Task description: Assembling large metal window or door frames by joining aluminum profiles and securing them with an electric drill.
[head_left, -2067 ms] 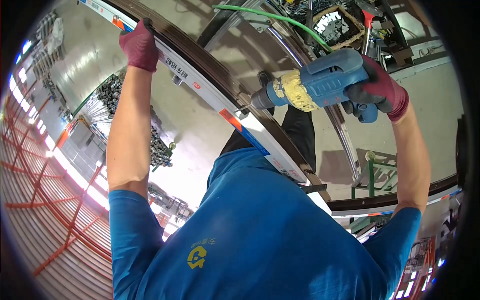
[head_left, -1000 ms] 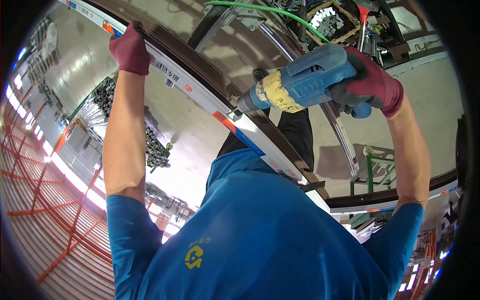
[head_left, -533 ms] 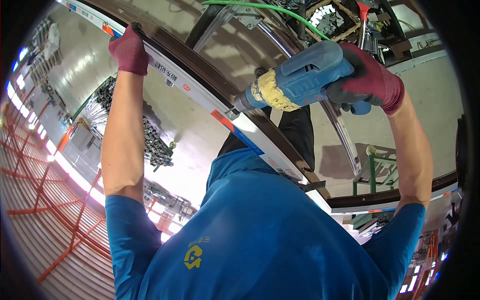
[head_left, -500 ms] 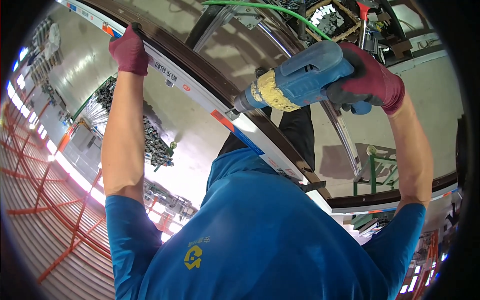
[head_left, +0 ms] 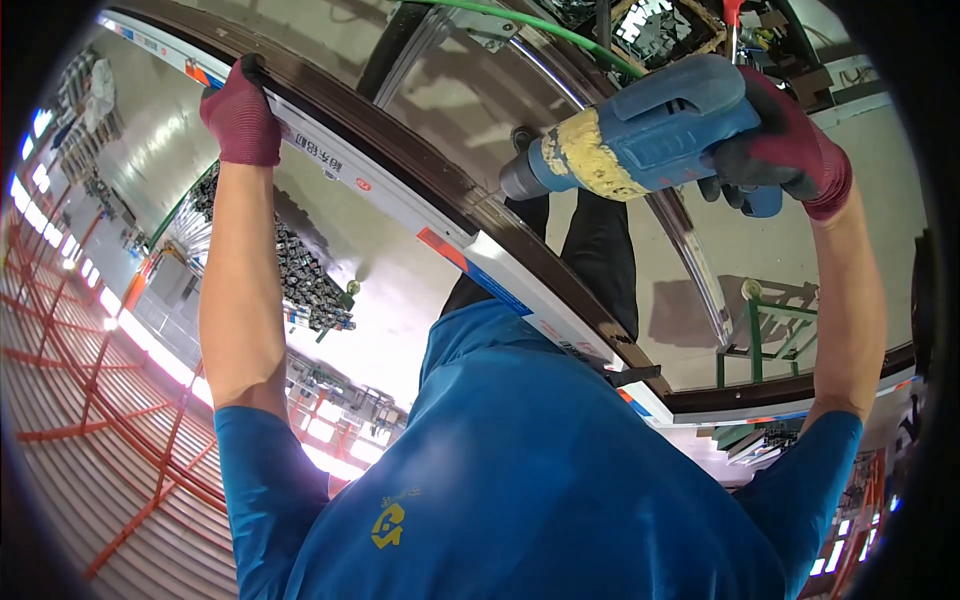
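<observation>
A long brown metal frame profile, its near side covered in white printed film, slants from the upper left down toward my body. My left hand, in a maroon glove with dark fingertips, is closed around the profile's upper left part. My right hand, gloved the same way, grips the handle of a blue power drill with worn yellow wrapping behind its chuck. The thin bit points left and reaches the brown face near the middle of the profile; whether it has entered the metal I cannot tell.
A box of small metal pieces and a red-handled tool lie at the far right. A green hose crosses above the drill. Shiny metal rails and a green stand are beyond the profile. Stacked profiles lie at left.
The drill has shifted right and slightly away from me, its bit moving from the white edge onto the brown face. My left hand and the profile show slightly further left.
</observation>
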Motion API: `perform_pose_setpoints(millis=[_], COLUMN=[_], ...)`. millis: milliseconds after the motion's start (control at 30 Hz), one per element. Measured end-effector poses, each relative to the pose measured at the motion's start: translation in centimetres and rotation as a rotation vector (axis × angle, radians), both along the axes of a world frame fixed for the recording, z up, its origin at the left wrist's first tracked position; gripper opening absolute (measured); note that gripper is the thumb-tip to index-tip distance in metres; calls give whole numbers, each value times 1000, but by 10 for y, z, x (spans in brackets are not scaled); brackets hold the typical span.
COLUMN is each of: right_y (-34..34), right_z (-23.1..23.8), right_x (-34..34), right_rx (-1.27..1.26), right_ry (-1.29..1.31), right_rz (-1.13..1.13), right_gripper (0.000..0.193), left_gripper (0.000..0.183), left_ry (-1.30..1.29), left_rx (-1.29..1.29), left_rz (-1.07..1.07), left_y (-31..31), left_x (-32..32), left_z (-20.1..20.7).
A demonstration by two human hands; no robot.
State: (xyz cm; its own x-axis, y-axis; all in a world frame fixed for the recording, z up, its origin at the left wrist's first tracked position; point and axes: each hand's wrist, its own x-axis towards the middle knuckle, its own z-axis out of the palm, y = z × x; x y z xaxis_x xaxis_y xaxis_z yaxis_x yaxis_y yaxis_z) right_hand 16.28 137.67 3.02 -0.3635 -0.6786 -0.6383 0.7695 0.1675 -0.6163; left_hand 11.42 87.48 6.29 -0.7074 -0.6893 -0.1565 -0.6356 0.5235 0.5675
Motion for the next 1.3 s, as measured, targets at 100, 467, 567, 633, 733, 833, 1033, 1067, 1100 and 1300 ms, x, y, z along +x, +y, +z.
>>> perform_pose_setpoints(millis=[100, 467, 567, 633, 733, 833, 1033, 1067, 1100, 1300], right_y=[-10, -13, -13, -9, -5, -8, -2, -7, -8, -10], right_z=[-6, -41, -44, -44, -46, -37, -48, -43, -43, -30], right_x=[2, 24, 25, 22, 23, 18, 25, 22, 19, 16], right_rx=[-2, 114, 101, 56, 22, 38, 61, 102, 98, 73], right_ry=[-22, 108, 113, 78, 44, 42, 137, 131, 132, 16], right_rz=[-21, -57, -62, -44, -59, -45, 16, 5, 6, 10], right_gripper=[71, 69, 72, 73, 75, 76, 74, 73, 73, 75], left_gripper=[30, 22, 19, 19, 18, 18, 18, 19, 20, 23], left_ry=[4, 21, 42, 52, 112, 112, 83, 83, 84, 49], left_rx=[-59, 19, 69, 96, 168, 169, 136, 123, 110, 94], left_rz=[-93, -137, -105, -50, -41, -32, -20, -51, -82, -22], left_y=[-7, -18, -16, -17, -23, -21, -18, -19, -20, -12], left_x=[1, 2, 0, -1, -1, -2, -1, 0, 1, 1], left_z=[-1, -4, -5, -7, -11, -10, -10, -9, -7, -6])
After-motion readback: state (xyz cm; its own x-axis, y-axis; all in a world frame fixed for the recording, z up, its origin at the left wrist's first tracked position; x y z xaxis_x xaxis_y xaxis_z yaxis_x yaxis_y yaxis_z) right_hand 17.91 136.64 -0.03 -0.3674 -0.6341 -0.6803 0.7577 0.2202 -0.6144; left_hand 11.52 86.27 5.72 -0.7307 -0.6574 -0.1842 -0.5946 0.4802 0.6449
